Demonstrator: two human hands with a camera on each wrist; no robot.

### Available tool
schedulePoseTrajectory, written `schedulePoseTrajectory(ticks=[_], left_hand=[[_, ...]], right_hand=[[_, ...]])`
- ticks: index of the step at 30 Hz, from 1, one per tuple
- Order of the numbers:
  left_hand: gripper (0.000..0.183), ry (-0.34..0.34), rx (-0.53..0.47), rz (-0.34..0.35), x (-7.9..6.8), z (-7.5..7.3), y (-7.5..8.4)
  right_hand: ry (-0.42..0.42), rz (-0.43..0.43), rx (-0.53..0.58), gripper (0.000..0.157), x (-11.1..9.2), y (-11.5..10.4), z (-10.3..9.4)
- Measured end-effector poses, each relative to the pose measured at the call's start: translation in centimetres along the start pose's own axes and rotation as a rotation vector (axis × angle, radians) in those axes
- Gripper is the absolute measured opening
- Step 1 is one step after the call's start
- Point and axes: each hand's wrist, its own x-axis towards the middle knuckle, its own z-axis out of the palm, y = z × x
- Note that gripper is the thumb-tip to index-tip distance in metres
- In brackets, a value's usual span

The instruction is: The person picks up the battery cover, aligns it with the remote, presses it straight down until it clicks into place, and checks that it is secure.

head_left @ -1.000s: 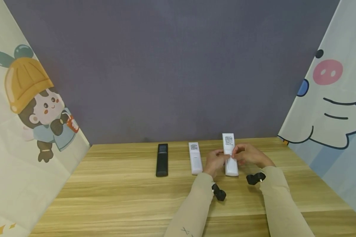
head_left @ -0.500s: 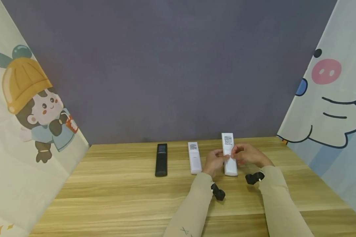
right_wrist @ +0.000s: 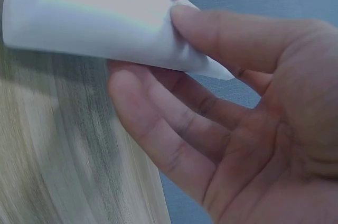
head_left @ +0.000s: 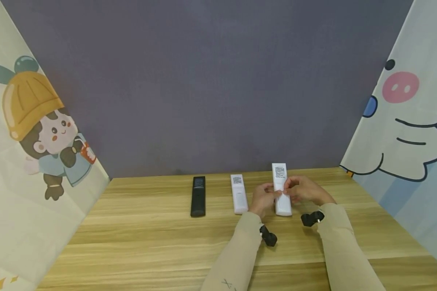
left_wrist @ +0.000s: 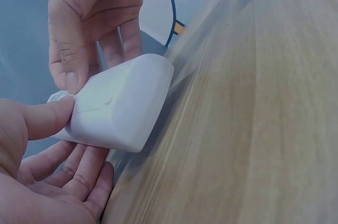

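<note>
Both of my hands hold a white remote control [head_left: 283, 207] at the right of the table, its back with a printed label turned up. My left hand [head_left: 263, 199] grips its left side, thumb on top and fingers underneath. From the right side, my right hand [head_left: 307, 190] pinches it, thumb on the back and fingers below. In the left wrist view, the two thumb tips press close together on the remote's back. The remote's near end appears raised off the wood there. Its button side is hidden.
A second white remote control [head_left: 239, 194] lies label up just left of my left hand. Farther left lies a black remote control [head_left: 198, 196]. The wooden table [head_left: 142, 234] ends at a dark grey panel [head_left: 218, 89], with printed cloth panels on both sides.
Hardly anything differs. The view has shifted slightly, while both hands keep their hold on the white remote control in the same place.
</note>
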Motion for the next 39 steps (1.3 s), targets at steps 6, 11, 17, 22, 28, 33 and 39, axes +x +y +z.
schedulePoseTrajectory(ticks=[6, 11, 17, 22, 28, 33, 39], left_hand=[[0.028, -0.002, -0.021, 0.003, -0.2, 0.2, 0.1], [0.028, 0.003, -0.019, 0.0, -0.2, 0.3, 0.0], [0.03, 0.009, -0.016, 0.002, -0.2, 0.3, 0.0], [0.035, 0.019, -0.015, 0.014, -0.1, 0.5, -0.1], [0.043, 0.03, 0.043, 0.042, 0.1, 0.7, -0.3], [0.055, 0.025, 0.166, 0.093, 0.0, 0.5, -0.2], [0.059, 0.026, 0.284, 0.106, -0.2, 0.3, 0.2]], right_hand=[[0.0, -0.003, -0.003, 0.018, -0.1, 0.1, 0.0], [0.002, -0.019, -0.002, 0.018, -0.2, 0.0, 0.1], [0.019, -0.034, -0.019, 0.018, -0.3, -0.1, 0.2], [0.048, -0.028, -0.033, 0.018, -0.1, 0.0, 0.4], [0.072, -0.053, -0.036, 0.016, 0.2, 0.5, 0.5], [0.085, -0.044, -0.03, 0.015, 0.4, 0.6, 0.7], [0.091, -0.014, -0.034, 0.015, 0.5, 0.5, 1.1]])
